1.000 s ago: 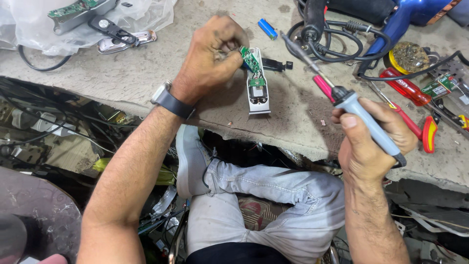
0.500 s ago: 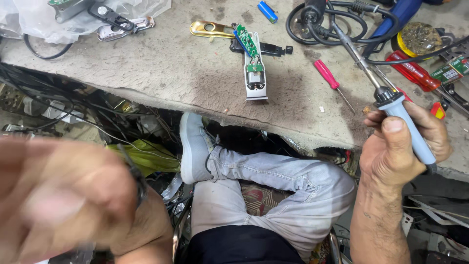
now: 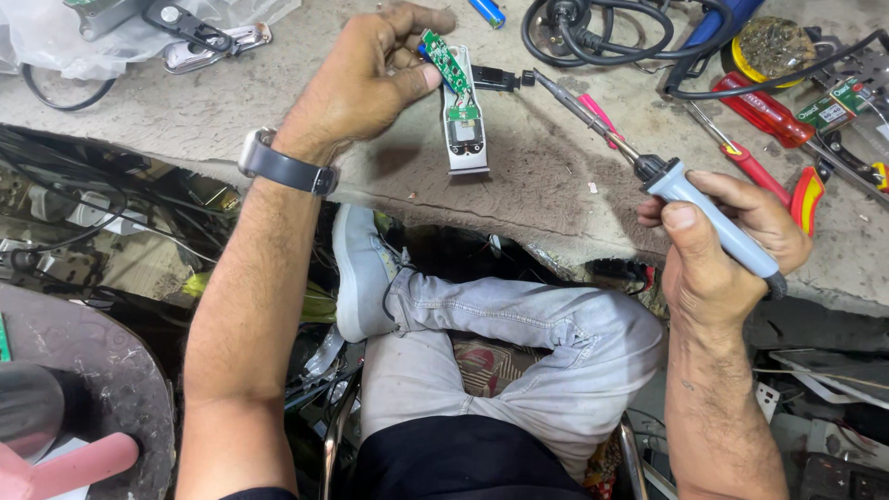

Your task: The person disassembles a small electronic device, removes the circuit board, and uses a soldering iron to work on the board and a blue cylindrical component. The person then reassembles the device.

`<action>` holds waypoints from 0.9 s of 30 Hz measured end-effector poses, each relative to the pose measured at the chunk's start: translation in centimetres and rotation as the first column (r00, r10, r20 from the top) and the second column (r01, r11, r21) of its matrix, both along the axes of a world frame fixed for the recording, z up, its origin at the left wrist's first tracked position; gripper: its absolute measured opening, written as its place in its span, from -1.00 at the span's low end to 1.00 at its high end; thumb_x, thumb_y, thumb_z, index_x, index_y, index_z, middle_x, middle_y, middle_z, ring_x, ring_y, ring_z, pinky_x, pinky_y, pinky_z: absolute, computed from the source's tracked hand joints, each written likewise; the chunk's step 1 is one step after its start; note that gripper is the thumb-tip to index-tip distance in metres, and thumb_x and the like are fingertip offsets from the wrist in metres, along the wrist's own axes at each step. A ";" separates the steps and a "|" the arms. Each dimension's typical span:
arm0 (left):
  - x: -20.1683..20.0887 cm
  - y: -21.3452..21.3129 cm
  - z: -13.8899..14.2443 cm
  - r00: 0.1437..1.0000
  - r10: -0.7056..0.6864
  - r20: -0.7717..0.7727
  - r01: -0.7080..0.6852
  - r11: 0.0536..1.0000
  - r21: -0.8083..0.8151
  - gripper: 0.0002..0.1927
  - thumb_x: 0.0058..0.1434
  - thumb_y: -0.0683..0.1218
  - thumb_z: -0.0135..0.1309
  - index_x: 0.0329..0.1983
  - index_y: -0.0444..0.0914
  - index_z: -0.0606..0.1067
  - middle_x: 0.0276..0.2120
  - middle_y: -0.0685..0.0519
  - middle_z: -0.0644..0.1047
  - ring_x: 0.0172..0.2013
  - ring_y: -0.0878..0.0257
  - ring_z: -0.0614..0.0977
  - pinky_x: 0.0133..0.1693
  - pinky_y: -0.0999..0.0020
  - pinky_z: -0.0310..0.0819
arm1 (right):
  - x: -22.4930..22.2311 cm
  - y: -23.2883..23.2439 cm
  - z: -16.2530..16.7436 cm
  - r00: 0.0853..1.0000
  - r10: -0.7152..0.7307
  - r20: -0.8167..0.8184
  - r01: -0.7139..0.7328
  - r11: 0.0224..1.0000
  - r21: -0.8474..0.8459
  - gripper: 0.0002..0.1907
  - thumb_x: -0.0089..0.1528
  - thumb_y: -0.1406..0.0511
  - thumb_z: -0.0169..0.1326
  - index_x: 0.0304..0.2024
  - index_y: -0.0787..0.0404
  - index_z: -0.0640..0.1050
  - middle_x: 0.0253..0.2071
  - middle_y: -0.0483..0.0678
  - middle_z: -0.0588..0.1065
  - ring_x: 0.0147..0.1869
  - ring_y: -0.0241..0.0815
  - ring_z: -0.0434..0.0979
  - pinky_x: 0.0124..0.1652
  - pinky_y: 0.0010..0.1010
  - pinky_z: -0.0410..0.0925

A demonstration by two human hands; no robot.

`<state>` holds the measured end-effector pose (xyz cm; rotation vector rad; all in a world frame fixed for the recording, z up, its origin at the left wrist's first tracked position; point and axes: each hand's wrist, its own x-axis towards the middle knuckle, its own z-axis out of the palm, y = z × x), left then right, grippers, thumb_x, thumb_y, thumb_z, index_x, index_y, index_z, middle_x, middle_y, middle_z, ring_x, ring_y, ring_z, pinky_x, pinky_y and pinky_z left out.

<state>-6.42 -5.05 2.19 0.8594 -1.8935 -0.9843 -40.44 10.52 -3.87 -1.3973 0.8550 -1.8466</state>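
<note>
1. The grey, dusty desk [image 3: 537, 194] runs across the top of the view, crowded with tools along its far and right side; below its edge sit the person's crossed legs in pale jeans and a grey shoe.
2. The left hand [image 3: 361, 83], with a dark watch on its wrist, rests on the desk with fingers curled together around the top end of a small white device [image 3: 466, 139], thumb pressed beside it.
3. The right hand [image 3: 732, 250] is clamped around the pale blue grip of a soldering iron [image 3: 648, 167], held above the desk's near edge, well to the right of the device.
4. The iron's metal tip points up and left, ending just beside the black plug [image 3: 505, 79] next to the white device; I cannot tell whether they touch.
5. The white device lies flat on the desk, open, its long axis running away from the person.
6. A narrow green circuit board [image 3: 447, 57] stands tilted out of the device's upper end, at the left fingertips.
7. A red-handled screwdriver [image 3: 764, 116] lies to the right, past the iron.
8. A coiled black cable [image 3: 593, 32] lies at the far edge.
</note>
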 end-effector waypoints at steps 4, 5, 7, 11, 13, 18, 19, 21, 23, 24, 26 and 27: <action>-0.4 -0.4 0.1 0.989 -0.030 -0.145 0.039 0.997 0.063 -0.66 0.33 -0.32 0.14 0.17 -0.33 0.51 -0.13 0.08 0.59 -0.18 0.45 0.62 -0.08 0.55 0.63 | 0.3 0.2 0.2 1.000 -0.002 -0.030 0.003 1.000 0.009 -0.67 0.39 0.34 0.33 0.03 0.49 0.54 -0.15 0.21 0.60 -0.19 -0.04 0.68 -0.13 -0.25 0.61; -0.5 -0.4 0.0 0.991 -0.026 -0.131 0.035 0.997 0.064 -0.68 0.35 -0.32 0.13 0.16 -0.33 0.51 -0.14 0.09 0.59 -0.20 0.45 0.59 -0.11 0.53 0.60 | 0.4 0.2 0.1 1.000 -0.004 -0.026 0.004 1.000 0.000 -0.67 0.39 0.34 0.33 0.03 0.49 0.54 -0.15 0.20 0.60 -0.19 -0.05 0.68 -0.13 -0.25 0.61; -0.7 -0.6 -0.1 0.994 -0.020 -0.105 0.027 0.998 0.061 -0.72 0.39 -0.33 0.11 0.15 -0.34 0.53 -0.15 0.10 0.58 -0.24 0.42 0.53 -0.16 0.50 0.53 | 0.7 0.1 0.0 1.000 -0.013 -0.027 0.013 1.000 -0.021 -0.67 0.38 0.34 0.34 0.03 0.48 0.54 -0.16 0.19 0.59 -0.20 -0.05 0.68 -0.14 -0.26 0.61; -1.5 -2.1 0.2 0.987 -0.155 -0.033 0.156 0.987 0.045 -0.70 0.43 -0.35 0.02 0.20 -0.32 0.42 -0.18 0.11 0.58 -0.15 0.40 0.63 -0.06 0.45 0.61 | 1.3 -0.3 0.2 0.993 -0.045 -0.109 0.038 0.997 -0.066 -0.69 0.39 0.37 0.36 0.02 0.48 0.55 -0.18 0.16 0.59 -0.18 -0.07 0.69 -0.11 -0.32 0.60; -1.9 -3.1 0.6 0.979 -0.187 0.077 0.186 0.982 0.021 -0.56 0.34 -0.38 -0.02 0.27 -0.27 0.37 -0.30 0.10 0.52 -0.26 0.38 0.57 -0.18 0.43 0.53 | 1.4 -0.5 0.6 0.967 -0.097 -0.234 0.078 0.993 -0.086 -0.71 0.38 0.39 0.35 0.02 0.48 0.56 -0.16 0.17 0.60 -0.16 -0.09 0.68 -0.09 -0.38 0.58; -2.1 -4.5 -0.3 0.943 -0.308 -0.125 0.317 0.947 0.055 -0.68 0.43 -0.36 -0.03 0.22 -0.33 0.37 -0.20 0.12 0.57 -0.15 0.41 0.62 -0.11 0.45 0.55 | 0.8 -1.2 2.5 0.826 -0.227 -0.515 0.155 0.972 -0.179 -0.71 0.32 0.42 0.40 -0.01 0.41 0.58 -0.08 0.14 0.58 -0.06 -0.18 0.65 -0.02 -0.47 0.54; -2.1 -4.7 -0.7 0.933 -0.317 -0.168 0.330 0.943 0.050 -0.70 0.45 -0.36 -0.02 0.21 -0.34 0.38 -0.18 0.13 0.57 -0.13 0.41 0.63 -0.07 0.45 0.57 | 0.7 -1.4 2.8 0.824 -0.229 -0.519 0.157 0.971 -0.180 -0.70 0.29 0.42 0.41 -0.02 0.39 0.57 -0.07 0.12 0.58 -0.05 -0.20 0.64 -0.01 -0.48 0.54; -2.0 -5.1 -1.4 0.977 -0.213 -0.007 0.213 0.977 0.017 -0.88 0.43 -0.28 0.02 0.00 -0.35 0.48 -0.33 0.12 0.54 -0.29 0.39 0.55 -0.22 0.46 0.49 | 0.4 -1.9 3.6 0.872 -0.183 -0.454 0.138 0.982 -0.130 -0.68 0.24 0.42 0.41 -0.04 0.32 0.56 -0.08 0.05 0.57 -0.05 -0.24 0.64 0.01 -0.49 0.55; -1.6 -5.4 -2.0 0.986 -0.169 0.017 0.168 0.985 0.026 -0.90 0.40 -0.24 0.04 -0.06 -0.33 0.52 -0.40 0.14 0.53 -0.37 0.41 0.53 -0.30 0.48 0.46 | 0.1 -2.4 4.3 0.896 -0.130 -0.424 0.097 0.990 -0.099 -0.68 0.23 0.45 0.42 -0.06 0.30 0.56 -0.07 0.02 0.56 -0.03 -0.24 0.64 0.05 -0.46 0.57; -1.5 -5.5 -2.3 0.982 -0.185 -0.038 0.187 0.981 0.056 -0.86 0.39 -0.23 0.04 -0.02 -0.32 0.50 -0.39 0.17 0.53 -0.36 0.44 0.54 -0.30 0.50 0.47 | -0.1 -2.7 4.6 0.889 -0.110 -0.445 0.075 0.993 -0.095 -0.69 0.24 0.48 0.42 -0.06 0.31 0.56 -0.06 0.02 0.54 -0.02 -0.22 0.63 0.07 -0.44 0.57; -1.3 -5.8 -2.5 0.979 -0.196 -0.057 0.198 0.980 0.032 -0.88 0.40 -0.22 0.03 -0.05 -0.33 0.49 -0.38 0.18 0.54 -0.35 0.45 0.54 -0.28 0.50 0.47 | -0.6 -3.3 5.1 0.854 -0.078 -0.514 0.034 0.995 -0.094 -0.72 0.29 0.53 0.41 -0.06 0.37 0.55 -0.02 0.05 0.51 0.00 -0.17 0.60 0.11 -0.39 0.56; -1.2 -5.9 -2.5 0.981 -0.192 -0.023 0.191 0.981 -0.019 -0.91 0.42 -0.22 0.02 -0.12 -0.36 0.50 -0.39 0.16 0.54 -0.34 0.43 0.54 -0.27 0.49 0.47 | -0.9 -3.4 5.1 0.842 -0.052 -0.537 0.013 0.997 -0.076 -0.74 0.31 0.55 0.40 -0.06 0.39 0.55 -0.01 0.07 0.49 0.01 -0.15 0.60 0.11 -0.37 0.56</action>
